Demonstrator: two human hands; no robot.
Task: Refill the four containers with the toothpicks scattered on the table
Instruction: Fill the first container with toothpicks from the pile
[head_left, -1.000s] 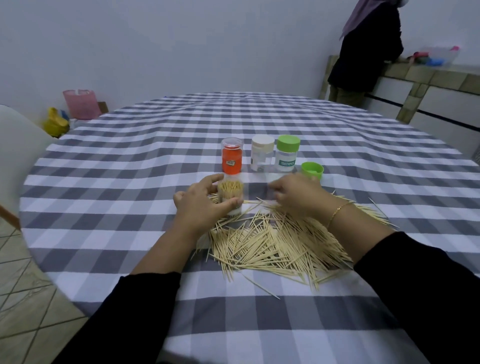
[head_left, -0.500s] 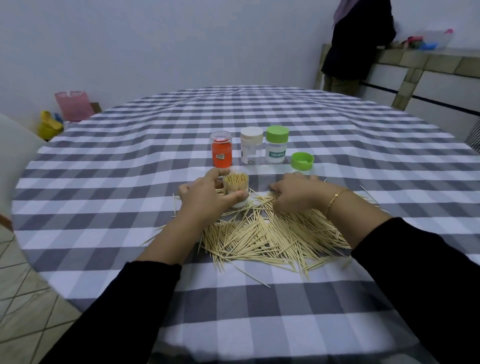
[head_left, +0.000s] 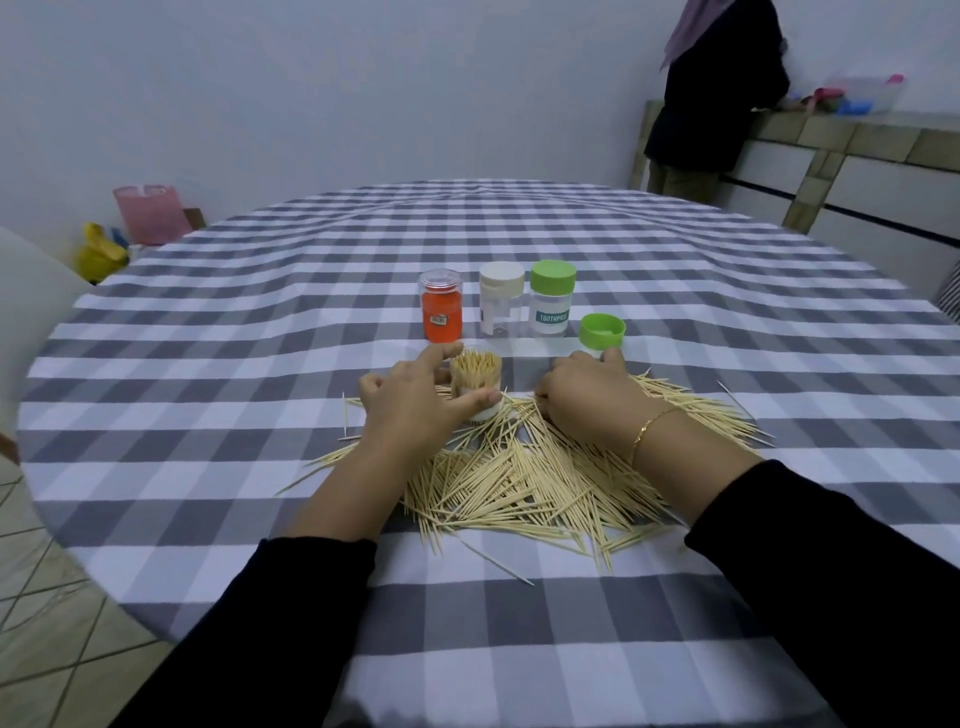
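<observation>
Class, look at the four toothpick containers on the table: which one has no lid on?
The container gripped by the left hand, packed with upright toothpicks. The orange one, white-lidded one and green-lidded one behind are capped.

A grey-and-white checked tablecloth (head_left: 260, 415) is spread over a round table. A pink basket (head_left: 150, 213) and a yellow object (head_left: 98, 252) are seen beyond it. A dark-clothed person (head_left: 717, 93) is stationed at a tiled counter (head_left: 852, 135).

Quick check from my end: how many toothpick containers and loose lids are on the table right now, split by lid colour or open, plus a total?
Clear-lidded orange container: 1
White-lidded container: 1
Green-lidded container: 1
Open container, packed with toothpicks, held by the left hand: 1
Loose green lid: 1
Total: 4 containers and 1 loose lid, 5 items.
</observation>
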